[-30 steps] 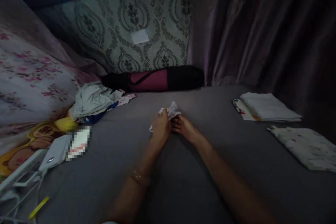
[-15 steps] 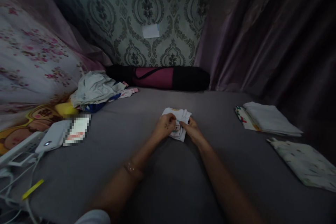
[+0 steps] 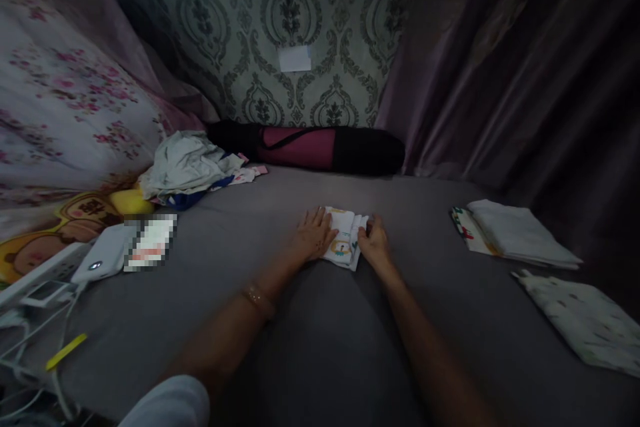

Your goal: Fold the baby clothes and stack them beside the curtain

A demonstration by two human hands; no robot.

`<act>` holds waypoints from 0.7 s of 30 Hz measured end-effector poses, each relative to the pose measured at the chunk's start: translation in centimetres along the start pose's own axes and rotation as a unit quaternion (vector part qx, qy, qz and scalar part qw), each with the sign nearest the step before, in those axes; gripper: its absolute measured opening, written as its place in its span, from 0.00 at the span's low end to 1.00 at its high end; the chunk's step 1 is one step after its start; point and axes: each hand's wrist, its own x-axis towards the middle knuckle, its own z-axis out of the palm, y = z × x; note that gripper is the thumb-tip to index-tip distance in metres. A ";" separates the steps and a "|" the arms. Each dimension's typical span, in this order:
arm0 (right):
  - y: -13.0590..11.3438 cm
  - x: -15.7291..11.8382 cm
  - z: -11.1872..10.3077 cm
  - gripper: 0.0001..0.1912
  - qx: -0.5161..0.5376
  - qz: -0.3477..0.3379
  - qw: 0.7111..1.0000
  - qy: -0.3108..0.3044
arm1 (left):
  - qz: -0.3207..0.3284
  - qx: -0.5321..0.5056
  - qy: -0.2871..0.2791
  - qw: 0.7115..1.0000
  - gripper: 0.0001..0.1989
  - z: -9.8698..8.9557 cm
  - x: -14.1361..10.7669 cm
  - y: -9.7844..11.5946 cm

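Before the maroon-and-black bag (image 3: pixel 307 149): left hand (image 3: pixel 314 237) spread on folded cloth (image 3: pixel 343 238), right hand (image 3: pixel 376 243) pinching its edge; apparently flattening, the next move calling for aligned layers.

Gray sheet (image 3: pixel 310 360): at centre, a folded printed cloth (image 3: pixel 343 233); along the back, a bag (image 3: pixel 300 148); back left, rumpled clothes (image 3: pixel 185 163); left, a power bank (image 3: pixel 103 250) and yellow strip (image 3: pixel 67 351); right, 2 folded piles (image 3: pixel 525 233).
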 end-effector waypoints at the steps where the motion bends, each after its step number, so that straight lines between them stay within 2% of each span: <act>1: -0.1 0.2 -0.3 0.30 0.007 0.017 1.000 0.017 | 0.003 0.001 0.027 1.000 0.28 0.0 0.2 0.1; 3: -0.5 0.5 -0.9 0.31 0.018 0.045 0.998 0.043 | 0.008 -0.001 0.043 0.999 0.28 0.3 0.5 0.3; 7: -0.9 0.8 -1.5 0.31 0.037 0.060 0.996 0.050 | 0.015 -0.001 -0.043 0.999 0.30 1.5 0.6 0.4; 9: -1.0 0.7 -1.6 0.31 0.044 0.066 0.996 0.045 | 0.009 0.004 -0.054 0.998 0.30 1.7 0.5 0.3; 14: -1.2 0.8 -2.0 0.31 0.060 0.077 0.994 0.042 | -0.004 0.019 -0.081 0.997 0.29 0.4 1.0 0.7; 15: -1.3 0.9 -2.1 0.31 0.063 0.081 0.994 0.048 | -0.006 0.026 -0.074 0.997 0.29 0.0 1.2 1.0; 19: -1.2 1.3 -2.6 0.30 0.067 0.095 0.991 0.068 | 0.008 0.040 0.034 0.999 0.28 -0.3 1.8 3.0; 21: -1.1 1.4 -2.8 0.31 0.066 0.097 0.991 0.068 | 0.030 0.033 0.013 0.999 0.28 0.5 1.7 3.9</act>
